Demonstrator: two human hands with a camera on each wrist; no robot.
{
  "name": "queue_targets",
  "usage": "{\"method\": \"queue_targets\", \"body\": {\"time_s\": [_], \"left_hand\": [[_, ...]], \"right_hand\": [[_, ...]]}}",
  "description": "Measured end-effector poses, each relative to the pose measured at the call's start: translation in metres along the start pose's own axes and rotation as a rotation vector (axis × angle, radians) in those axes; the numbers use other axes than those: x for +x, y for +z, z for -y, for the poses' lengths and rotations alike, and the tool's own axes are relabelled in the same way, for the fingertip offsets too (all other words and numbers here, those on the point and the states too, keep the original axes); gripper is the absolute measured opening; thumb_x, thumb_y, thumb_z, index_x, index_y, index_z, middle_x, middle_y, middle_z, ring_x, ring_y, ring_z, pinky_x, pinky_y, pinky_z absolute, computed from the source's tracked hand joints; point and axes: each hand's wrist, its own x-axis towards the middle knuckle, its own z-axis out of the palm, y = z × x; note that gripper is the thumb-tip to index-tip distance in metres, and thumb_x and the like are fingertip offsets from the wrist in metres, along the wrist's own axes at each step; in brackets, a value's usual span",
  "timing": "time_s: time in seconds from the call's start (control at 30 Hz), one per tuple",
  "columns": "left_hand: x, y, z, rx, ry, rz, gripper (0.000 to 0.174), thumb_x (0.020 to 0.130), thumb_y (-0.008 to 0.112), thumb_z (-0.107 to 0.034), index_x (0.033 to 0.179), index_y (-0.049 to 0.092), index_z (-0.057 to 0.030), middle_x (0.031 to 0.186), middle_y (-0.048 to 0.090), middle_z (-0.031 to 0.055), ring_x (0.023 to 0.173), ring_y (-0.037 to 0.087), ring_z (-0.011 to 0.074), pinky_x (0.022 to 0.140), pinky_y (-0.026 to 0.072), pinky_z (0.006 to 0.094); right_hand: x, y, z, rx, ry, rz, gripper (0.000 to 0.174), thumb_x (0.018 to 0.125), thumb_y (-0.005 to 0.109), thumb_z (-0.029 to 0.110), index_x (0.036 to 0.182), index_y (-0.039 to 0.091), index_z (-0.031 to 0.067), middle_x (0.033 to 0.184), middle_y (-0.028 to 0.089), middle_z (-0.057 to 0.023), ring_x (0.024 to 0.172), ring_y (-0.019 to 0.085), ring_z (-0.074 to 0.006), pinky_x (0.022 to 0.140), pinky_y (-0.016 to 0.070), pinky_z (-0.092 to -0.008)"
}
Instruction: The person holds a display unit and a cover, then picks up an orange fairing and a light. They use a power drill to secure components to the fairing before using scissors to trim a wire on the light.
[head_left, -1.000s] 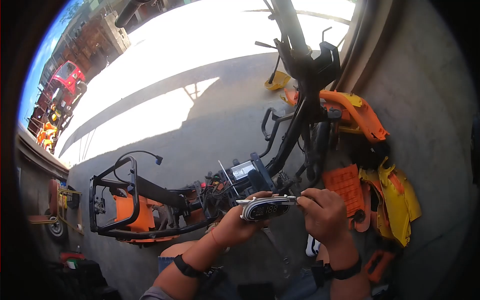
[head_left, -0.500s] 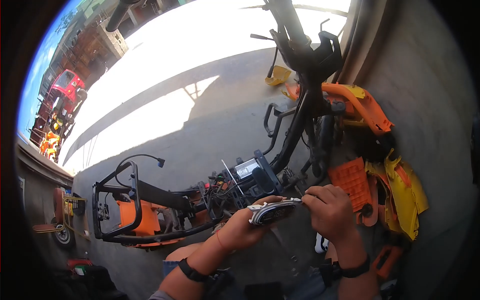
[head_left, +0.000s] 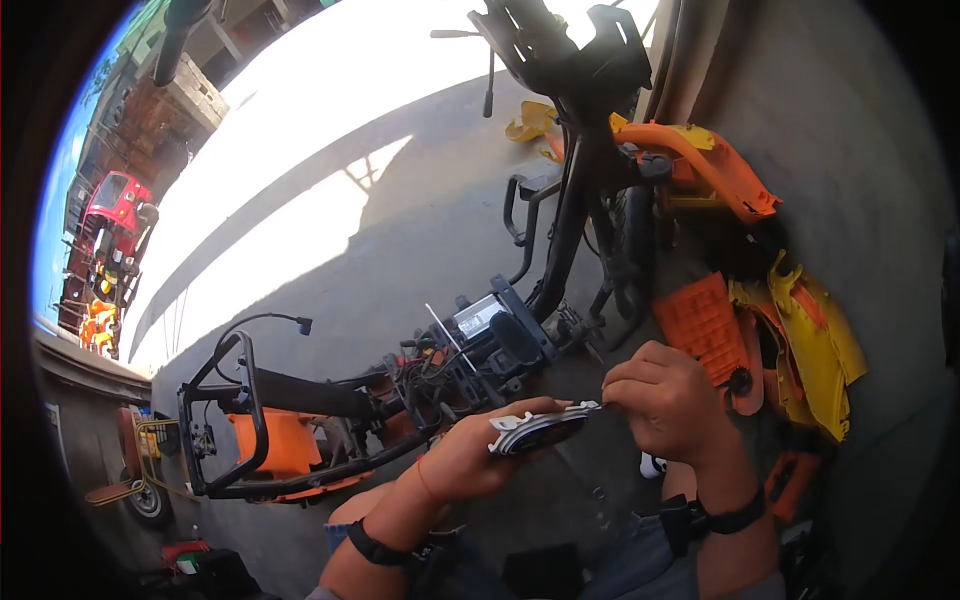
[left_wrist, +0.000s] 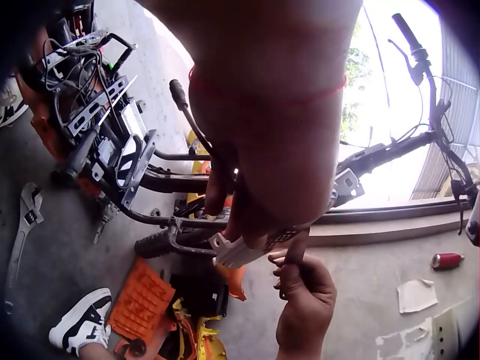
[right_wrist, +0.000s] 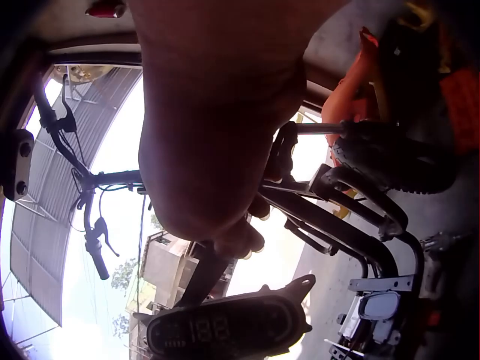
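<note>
A digital dashboard display (head_left: 542,436) with an oval dark face and pale housing is held in my left hand (head_left: 462,458), fingers behind it. Its lit-looking digits show in the right wrist view on the display (right_wrist: 225,330). My right hand (head_left: 668,408) is at the display's right end, thumb and fingertips pinched together. From those fingertips a dark flat strip (right_wrist: 202,279) runs to the display's edge; I cannot tell what it is. Beyond the hands stands a stripped two-wheeler frame (head_left: 560,225) with exposed wiring (head_left: 425,370) and a silver box (head_left: 478,317).
Yellow body panels (head_left: 822,345) and an orange ribbed panel (head_left: 702,322) lie on the floor at right. The rear rack (head_left: 262,420) of the frame is at left. An adjustable wrench (left_wrist: 26,225) lies on the floor near a white-and-black shoe (left_wrist: 81,321).
The display has tilted, so its digits no longer show in the head view. My right hand has shifted slightly right and up, its fingers still at the display's end. The head view has turned somewhat.
</note>
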Motion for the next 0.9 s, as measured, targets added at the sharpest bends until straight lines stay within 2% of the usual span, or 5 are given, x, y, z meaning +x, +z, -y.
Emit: {"method": "queue_targets", "body": {"time_s": [0.3,0.5,0.7,0.77,0.9], "left_hand": [[0.006,0.005,0.002,0.108,0.055,0.039,0.052,0.084,0.066,0.002,0.134,0.053,-0.0077,0.127,0.064,0.0105,0.112,0.064,0.0268,0.096,0.0491,0.0336],[0.017,0.016,0.001,-0.103,-0.074,-0.137,0.055,0.085,0.064,0.008,0.136,0.045,0.0006,0.132,0.057,0.0146,0.126,0.054,0.023,0.106,0.0414,0.0343],[0.023,0.027,0.01,-0.289,-0.073,-0.28,0.061,0.084,0.067,0.008,0.139,0.043,-0.0019,0.127,0.058,0.0082,0.114,0.057,0.0146,0.088,0.0509,0.0285],[0.022,0.025,0.007,-0.35,-0.131,-0.362,0.059,0.085,0.066,0.008,0.139,0.043,-0.0002,0.129,0.058,0.0109,0.12,0.056,0.0162,0.103,0.0443,0.0313],[0.024,0.023,0.022,-0.226,-0.19,-0.429,0.059,0.085,0.068,0.005,0.139,0.044,-0.0018,0.129,0.058,0.0097,0.119,0.056,0.0151,0.102,0.045,0.0309]], "right_hand": [[-0.015,-0.004,-0.008,0.045,-0.001,0.009,0.016,0.07,0.063,0.001,0.082,0.067,0.0093,0.089,0.068,0.0002,0.084,0.061,-0.02,0.07,0.0487,-0.0337],[-0.013,-0.008,0.001,-0.198,0.027,-0.159,0.014,0.072,0.063,0.004,0.084,0.068,0.0083,0.087,0.067,-0.0017,0.078,0.062,-0.0195,0.066,0.0476,-0.034],[-0.018,-0.016,0.002,-0.34,0.061,-0.264,0.014,0.072,0.064,0.006,0.085,0.069,0.0057,0.085,0.067,-0.0046,0.076,0.063,-0.0197,0.063,0.047,-0.033],[-0.017,-0.018,0.006,-0.333,0.073,-0.291,0.015,0.073,0.064,0.006,0.087,0.07,0.0049,0.085,0.067,-0.0054,0.076,0.063,-0.0199,0.062,0.0468,-0.0325],[-0.019,-0.021,0.04,-0.195,0.071,-0.295,0.021,0.077,0.064,0.01,0.097,0.06,0.0059,0.091,0.066,-0.0098,0.073,0.063,-0.0195,0.057,0.0444,-0.0305]]}}
